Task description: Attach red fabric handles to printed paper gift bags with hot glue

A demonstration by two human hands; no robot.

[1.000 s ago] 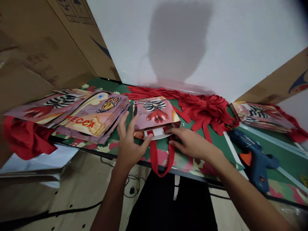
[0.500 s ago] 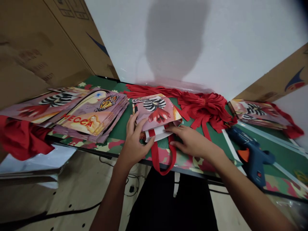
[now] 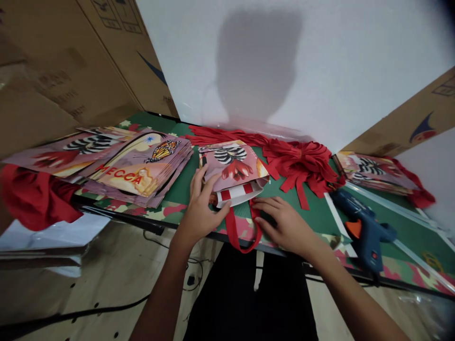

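A small paper bag (image 3: 232,166) printed with a striped zebra-like pattern and a red flower lies flat, its mouth facing me. A red ribbon handle (image 3: 234,232) loops out of the mouth toward the table's front edge. Two red strips show against the white inside. My left hand (image 3: 201,208) grips the bag's left side near the mouth, its thumb by the left strand of the handle. My right hand (image 3: 284,222) lies just right of the handle with fingers extended, the tips touching or close to its right strand. It grips nothing.
Stacked printed bags (image 3: 138,166) lie at left, one reading MECCA. More bags (image 3: 384,173) sit at right. Red ribbons (image 3: 300,158) are heaped behind. A blue glue gun (image 3: 366,232) lies right of my hand. Cardboard boxes (image 3: 53,71) and a white panel (image 3: 327,66) stand around the table.
My right hand has drawn back out of the bag's mouth, toward me and to the right. Both strips inside now show more fully. My left hand keeps its place on the bag.
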